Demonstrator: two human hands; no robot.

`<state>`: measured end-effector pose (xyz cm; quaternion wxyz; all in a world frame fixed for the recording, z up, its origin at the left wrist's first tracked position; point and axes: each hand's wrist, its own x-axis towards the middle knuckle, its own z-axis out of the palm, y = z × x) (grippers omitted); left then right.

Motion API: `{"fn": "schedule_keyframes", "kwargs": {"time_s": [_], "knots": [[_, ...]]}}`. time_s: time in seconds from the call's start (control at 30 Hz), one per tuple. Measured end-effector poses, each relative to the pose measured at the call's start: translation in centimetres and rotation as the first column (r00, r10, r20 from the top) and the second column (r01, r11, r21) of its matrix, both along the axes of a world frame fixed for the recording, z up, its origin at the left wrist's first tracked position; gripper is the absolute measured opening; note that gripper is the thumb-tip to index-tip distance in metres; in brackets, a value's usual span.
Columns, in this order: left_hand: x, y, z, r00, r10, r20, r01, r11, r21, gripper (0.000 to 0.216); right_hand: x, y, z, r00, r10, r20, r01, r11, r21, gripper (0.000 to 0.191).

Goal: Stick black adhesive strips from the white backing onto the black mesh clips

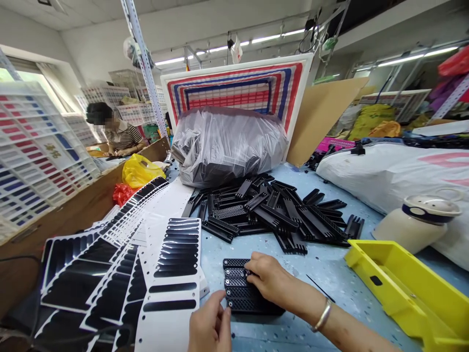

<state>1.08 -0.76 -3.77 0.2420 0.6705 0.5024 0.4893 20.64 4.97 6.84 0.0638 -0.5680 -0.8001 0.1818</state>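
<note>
A row of black plastic strips (pixel 242 292) with a mesh-patterned face lies side by side on the blue table in front of me, with small round metal-looking dots near their left ends. My right hand (pixel 269 279), with a silver bangle at the wrist, rests over the upper part of this row. Its fingertips are pinched together at the strips' surface; what is between them is too small to make out. At the lower left corner of the row is my left hand (pixel 212 320), fingers loosely bent and apart, fingertips by the strips' ends, holding nothing visible.
A heap of black plastic pieces (pixel 271 208) lies behind the row. Sheets of black stickers (pixel 178 249) spread to the left. On the right stand a yellow bin (pixel 410 293) and a cream bottle (pixel 414 222). A filled plastic bag (pixel 230 146) sits behind; a person (pixel 122 134) works far left.
</note>
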Motion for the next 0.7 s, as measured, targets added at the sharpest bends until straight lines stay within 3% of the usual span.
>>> {"fn": "schedule_keyframes", "kwargs": {"time_s": [0.17,0.33,0.5,0.6,0.7], "knots": [[-0.4,0.6,-0.1,0.989,-0.039,-0.145,0.031,0.998,-0.052,0.027,-0.2,0.7,0.2,0.995,0.084,0.062,-0.082,0.996,-0.03,0.023],[0.1,3.8,3.9,0.95,-0.17,-0.261,0.136,0.98,-0.143,0.033,-0.4,-0.2,0.0,0.982,0.175,0.067,-0.175,0.984,0.001,0.034],[2.0,6.7,8.1,0.776,-0.369,-0.512,0.214,0.917,-0.337,0.027,-0.4,0.5,-0.5,0.992,0.117,0.048,-0.115,0.992,-0.048,0.033],[2.9,7.4,9.0,0.679,-0.427,-0.598,0.21,0.892,-0.4,0.026,0.0,1.5,-1.1,0.998,0.056,0.032,-0.055,0.998,-0.043,0.025],[3.4,7.6,9.0,0.637,-0.432,-0.638,0.195,0.891,-0.409,0.027,0.2,2.0,-1.7,1.0,-0.001,-0.011,0.001,1.0,-0.018,0.027]]}}
